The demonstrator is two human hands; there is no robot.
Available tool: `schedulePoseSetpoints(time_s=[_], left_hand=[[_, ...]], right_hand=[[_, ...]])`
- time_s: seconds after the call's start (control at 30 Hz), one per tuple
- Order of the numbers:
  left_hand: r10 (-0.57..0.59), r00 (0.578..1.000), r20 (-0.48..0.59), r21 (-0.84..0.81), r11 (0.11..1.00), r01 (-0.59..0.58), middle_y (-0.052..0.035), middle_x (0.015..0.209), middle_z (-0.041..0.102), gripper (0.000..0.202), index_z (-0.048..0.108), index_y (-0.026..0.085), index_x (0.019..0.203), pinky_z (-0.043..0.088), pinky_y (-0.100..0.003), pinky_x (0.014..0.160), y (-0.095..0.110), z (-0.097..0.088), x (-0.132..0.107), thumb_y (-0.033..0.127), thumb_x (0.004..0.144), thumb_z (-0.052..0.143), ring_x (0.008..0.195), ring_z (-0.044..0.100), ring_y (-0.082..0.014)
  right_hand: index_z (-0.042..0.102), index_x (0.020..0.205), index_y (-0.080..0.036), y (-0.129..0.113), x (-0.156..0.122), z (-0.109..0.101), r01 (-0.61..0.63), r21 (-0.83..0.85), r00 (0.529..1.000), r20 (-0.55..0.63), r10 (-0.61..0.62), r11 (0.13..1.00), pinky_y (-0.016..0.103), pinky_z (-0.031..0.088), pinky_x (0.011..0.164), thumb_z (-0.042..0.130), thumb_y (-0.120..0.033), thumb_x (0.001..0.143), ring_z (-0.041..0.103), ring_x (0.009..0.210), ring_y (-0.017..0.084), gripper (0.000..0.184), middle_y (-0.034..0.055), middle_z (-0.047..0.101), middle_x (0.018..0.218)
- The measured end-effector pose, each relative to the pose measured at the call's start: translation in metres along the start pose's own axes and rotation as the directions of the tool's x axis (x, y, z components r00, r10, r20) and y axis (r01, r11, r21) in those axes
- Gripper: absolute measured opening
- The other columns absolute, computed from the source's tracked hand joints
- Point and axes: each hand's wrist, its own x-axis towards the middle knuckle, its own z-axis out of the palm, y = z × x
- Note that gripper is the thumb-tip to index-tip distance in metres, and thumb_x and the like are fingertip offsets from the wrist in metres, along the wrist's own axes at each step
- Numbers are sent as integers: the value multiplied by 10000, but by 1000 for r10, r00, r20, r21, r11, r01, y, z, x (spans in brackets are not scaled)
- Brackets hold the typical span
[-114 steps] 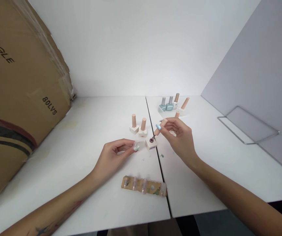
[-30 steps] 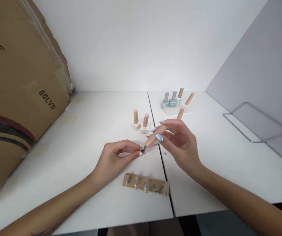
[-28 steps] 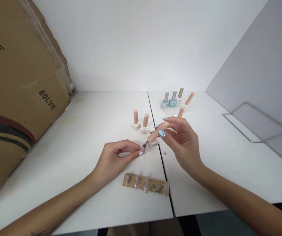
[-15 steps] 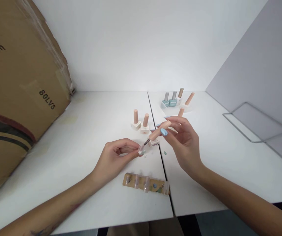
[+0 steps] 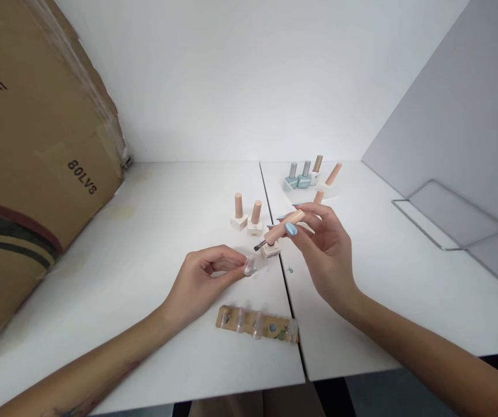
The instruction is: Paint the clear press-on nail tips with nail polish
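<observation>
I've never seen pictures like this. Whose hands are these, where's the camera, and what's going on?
There's no machine here: these are one person's bare hands, seen by a camera worn on the head, looking forward and down. The left hand pinches a glossy, see-through artificial nail. The right hand holds a peach cylindrical cap with a small dark brush, its tip apart from the nail. On the white table lie a brown cardboard strip bearing see-through nails, some small white square bottles and, farther back, two teal bottles with silver caps.
</observation>
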Motion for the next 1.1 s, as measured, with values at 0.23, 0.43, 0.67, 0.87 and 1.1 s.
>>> schedulePoseSetpoints(time_s=[0.23, 0.43, 0.67, 0.87, 1.1], left_hand=[[69, 998, -1, 70, 995, -69, -19, 796, 783, 32, 751, 198, 790, 615, -251, 725, 0, -1, -2, 227, 793, 738, 737, 737, -168], [151, 988, -14, 174, 974, -146, -17, 811, 784, 21, 752, 210, 793, 613, -271, 751, -3, -1, -2, 218, 794, 732, 756, 732, -174], [190, 982, 19, 227, 955, -189, -27, 800, 784, 53, 749, 201, 801, 613, -260, 677, -3, -2, -4, 226, 816, 705, 741, 728, -182], [181, 983, 8, 245, 953, -177, -26, 813, 786, 45, 749, 208, 803, 611, -242, 650, -4, -2, -4, 237, 810, 715, 755, 729, -181], [194, 981, 25, 254, 948, -194, -29, 816, 786, 61, 750, 206, 814, 616, -270, 675, -4, -3, -4, 238, 822, 699, 746, 730, -187]], right_hand=[[604, 1032, -256, 0, -5, 1, 44, 27, 985, 166, -47, 999, 320, 599, 737, 666, -129, 839, 707, 786, 136, 240, -21, 673, 813], [597, 1051, -279, -3, -2, 1, 131, -52, 991, 40, -129, 990, 328, 606, 743, 646, -124, 857, 709, 850, 152, 254, -29, 664, 762], [602, 1071, -271, -1, -7, 1, 158, -41, 970, 192, -148, 987, 352, 606, 738, 656, -124, 845, 699, 814, 157, 275, -12, 678, 800], [578, 1062, -268, -6, -2, 1, 193, -56, 979, 73, -189, 980, 352, 596, 743, 610, -98, 874, 713, 777, 153, 255, -37, 662, 718], [599, 1094, -262, 1, -8, 0, 199, -45, 961, 205, -186, 979, 349, 606, 731, 656, -102, 838, 702, 847, 165, 307, 9, 685, 866]])
